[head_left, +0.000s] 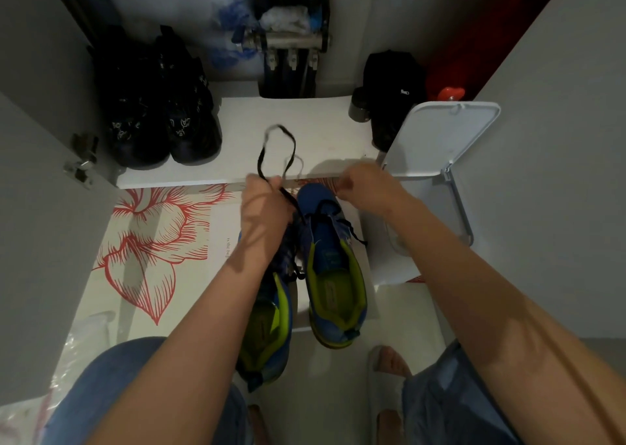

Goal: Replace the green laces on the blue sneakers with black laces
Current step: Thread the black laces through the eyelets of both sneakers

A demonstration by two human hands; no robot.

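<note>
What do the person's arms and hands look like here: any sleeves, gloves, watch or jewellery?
Both forearms are bare as far as the frame edge, with no sleeve showing. The left hand and right hand wear no gloves, and neither wrist carries a watch or bracelet. The fingers are mostly hidden from the camera, so rings cannot be ruled out.

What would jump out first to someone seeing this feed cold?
The pair of blue sneakers with lime-green lining, dead centre in the view. At their toes the left hand grips a black lace that loops up over the white shelf, while what the right hand holds is unclear. After that, the big red flower print on the left.
</note>
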